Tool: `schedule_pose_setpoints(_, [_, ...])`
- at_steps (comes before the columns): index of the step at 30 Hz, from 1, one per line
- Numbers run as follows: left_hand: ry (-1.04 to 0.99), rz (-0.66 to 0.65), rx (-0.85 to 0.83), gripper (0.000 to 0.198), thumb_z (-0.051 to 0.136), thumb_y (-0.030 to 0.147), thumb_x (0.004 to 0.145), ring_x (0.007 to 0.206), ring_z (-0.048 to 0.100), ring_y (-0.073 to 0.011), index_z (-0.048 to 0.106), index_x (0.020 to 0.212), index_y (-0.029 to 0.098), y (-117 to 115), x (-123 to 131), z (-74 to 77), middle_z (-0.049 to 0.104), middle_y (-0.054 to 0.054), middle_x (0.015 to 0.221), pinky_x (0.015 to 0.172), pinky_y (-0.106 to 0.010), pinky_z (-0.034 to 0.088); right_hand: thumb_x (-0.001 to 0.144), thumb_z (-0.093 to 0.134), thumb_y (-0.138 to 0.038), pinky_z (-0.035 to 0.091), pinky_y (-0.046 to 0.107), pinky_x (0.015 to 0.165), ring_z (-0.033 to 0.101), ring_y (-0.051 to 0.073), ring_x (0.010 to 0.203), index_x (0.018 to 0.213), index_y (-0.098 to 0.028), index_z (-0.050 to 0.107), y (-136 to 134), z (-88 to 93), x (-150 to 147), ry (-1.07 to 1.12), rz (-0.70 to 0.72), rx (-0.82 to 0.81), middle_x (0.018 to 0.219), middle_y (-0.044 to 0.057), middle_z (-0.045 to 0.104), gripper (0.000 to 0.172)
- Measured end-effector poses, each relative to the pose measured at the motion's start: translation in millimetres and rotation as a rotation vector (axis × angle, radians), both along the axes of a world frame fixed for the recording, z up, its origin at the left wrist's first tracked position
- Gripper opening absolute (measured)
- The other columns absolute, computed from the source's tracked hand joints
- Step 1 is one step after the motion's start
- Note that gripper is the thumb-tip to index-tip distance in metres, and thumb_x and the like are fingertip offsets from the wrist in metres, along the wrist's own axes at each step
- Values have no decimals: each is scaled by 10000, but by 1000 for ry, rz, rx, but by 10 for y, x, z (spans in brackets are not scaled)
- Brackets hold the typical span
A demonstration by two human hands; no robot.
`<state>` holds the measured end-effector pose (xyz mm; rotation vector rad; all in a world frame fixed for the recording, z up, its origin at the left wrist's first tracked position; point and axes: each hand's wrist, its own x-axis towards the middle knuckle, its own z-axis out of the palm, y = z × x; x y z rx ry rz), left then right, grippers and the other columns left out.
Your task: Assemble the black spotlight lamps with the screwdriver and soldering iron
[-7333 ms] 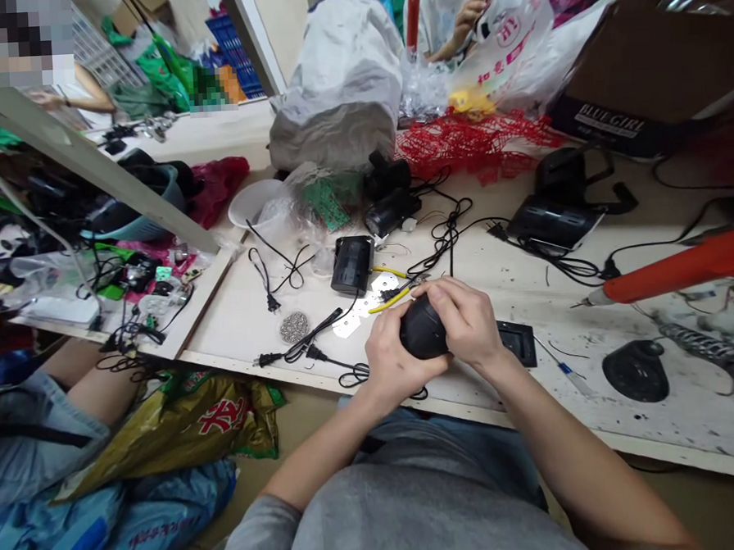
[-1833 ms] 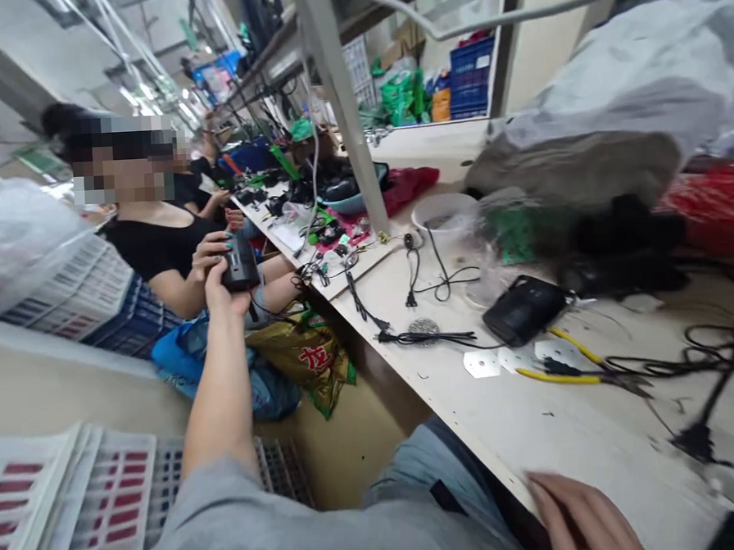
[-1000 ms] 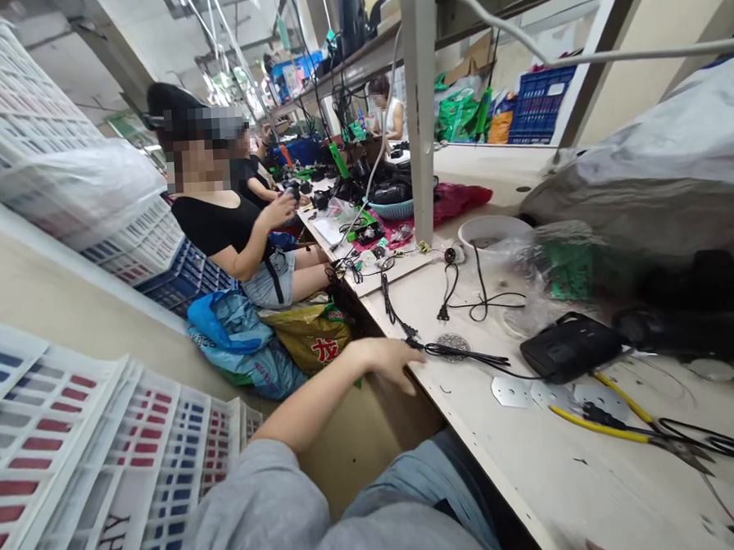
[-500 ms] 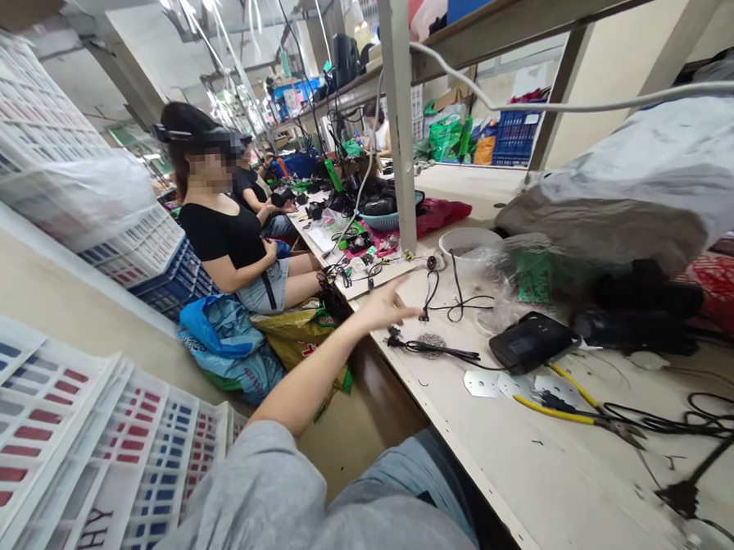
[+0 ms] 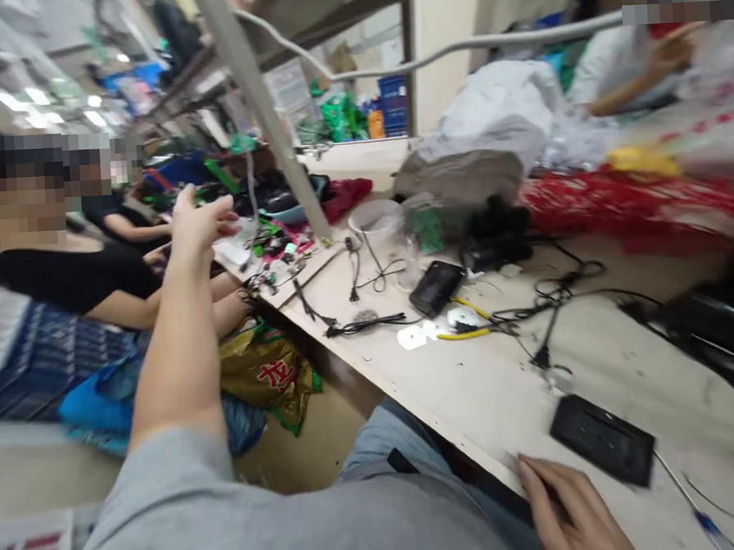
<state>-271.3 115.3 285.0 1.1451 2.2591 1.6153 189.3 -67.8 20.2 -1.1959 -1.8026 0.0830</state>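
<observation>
My left hand (image 5: 198,221) is raised and stretched out to the left, toward the person in black sitting beside me. Its fingers are loosely spread and I see nothing in it. My right hand (image 5: 573,510) rests at the front edge of the pale workbench (image 5: 471,384), fingers lying flat, holding nothing. Just beyond the right hand lies a flat black rectangular plate (image 5: 603,450). Farther back on the bench lie yellow-handled pliers (image 5: 472,332), several small white metal plates (image 5: 413,337) and a black boxy housing (image 5: 435,287).
Black power cords (image 5: 363,324) trail over the bench. A white bowl (image 5: 373,217), a big grey-white bag (image 5: 489,145) and red mesh (image 5: 634,203) stand at the back. A gold-green sack (image 5: 265,375) lies on the floor. A slanted metal post (image 5: 260,108) rises left of centre.
The view has swung right and blurred. My left hand has risen from over the bench edge toward the neighbour. My right hand and the black plate have come into view.
</observation>
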Motion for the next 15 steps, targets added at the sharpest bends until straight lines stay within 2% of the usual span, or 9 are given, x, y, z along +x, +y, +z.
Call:
schedule_pose_setpoints(1, [83,-117,-45,518,693,343,831,727,678,-150,567,1316,212,16,147,-124,657,29,688,654,-275,484,969,592,-200,545,273,729,694,157,711,910,-197,686,21,27,-7,13,-5,9,800,34,714,112])
schedule_pose_setpoints(3, [119,-331,-163,469,782,353,729,653,643,-122,689,1148,164,-1,507,-464,670,21,705,669,-275,499,964,591,-169,545,254,712,691,140,697,905,-201,677,45,58,-14,41,-25,-7,792,20,702,109])
schedule_pose_setpoints(5, [189,-586,-343,448,813,380,681,622,627,-132,729,1061,158,-59,918,-867,689,7,703,647,-273,516,950,603,-142,552,252,698,692,140,701,910,-203,673,43,79,-27,65,-43,-35,796,19,696,102])
schedule_pose_setpoints(7, [238,-727,-402,409,794,414,710,642,643,-159,739,1033,168,-95,1323,-1255,714,-20,751,650,-288,535,938,612,-127,562,254,690,695,145,705,909,-205,671,28,106,-47,74,-51,-48,795,21,695,103])
schedule_pose_setpoints(9, [247,-742,-363,436,765,379,749,778,692,-196,708,1124,164,-65,1679,-1569,734,-58,881,759,-317,567,933,611,-119,569,252,677,697,147,697,903,-207,670,21,142,-73,78,-59,-46,787,20,696,110])
schedule_pose_setpoints(11, [312,-686,-281,616,773,367,757,1018,688,-250,601,1308,152,25,1964,-1785,712,-117,1106,933,-377,548,932,606,-116,572,247,660,695,147,685,897,-209,669,28,182,-102,81,-57,-42,775,19,694,117])
schedule_pose_setpoints(13, [369,-630,-273,775,799,433,746,1187,628,-308,501,1399,140,134,2170,-1911,633,-178,1280,1045,-440,490,932,601,-112,574,242,646,690,147,677,896,-210,671,45,217,-134,88,-48,-43,770,21,691,125])
schedule_pose_setpoints(15, [345,-574,-331,790,758,525,784,1241,596,-344,462,1403,134,224,2297,-1978,593,-208,1325,1062,-472,469,932,598,-107,577,237,639,688,146,680,897,-208,670,66,240,-164,91,-45,-49,774,25,687,129])
